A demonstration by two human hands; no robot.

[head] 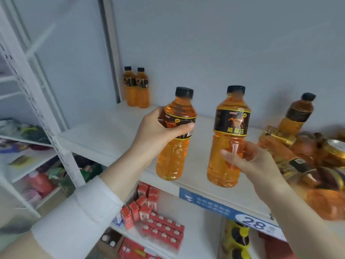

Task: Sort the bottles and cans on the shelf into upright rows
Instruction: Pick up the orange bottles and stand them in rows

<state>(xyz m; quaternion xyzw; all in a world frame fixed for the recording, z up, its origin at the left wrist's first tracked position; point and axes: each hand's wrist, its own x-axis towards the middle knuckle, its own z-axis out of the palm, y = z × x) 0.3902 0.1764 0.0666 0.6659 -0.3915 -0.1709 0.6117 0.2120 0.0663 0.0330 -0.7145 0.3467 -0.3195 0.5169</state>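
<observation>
Both orange bottles stood upright mid-frame, the left hand point(155, 128) curled round one bottle point(174, 135), nearer the upper-left pair point(136, 88), the right hand point(248, 161) gripping the other point(228, 139).

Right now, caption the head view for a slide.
Left hand grips the left bottle, right hand the right bottle, both over the shelf; back pair stands upright.

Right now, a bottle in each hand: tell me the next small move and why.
Probably set the bottle in the left hand beside the two upright bottles at the shelf's back left: that pair begins a row, and bare shelf lies next to it.
</observation>
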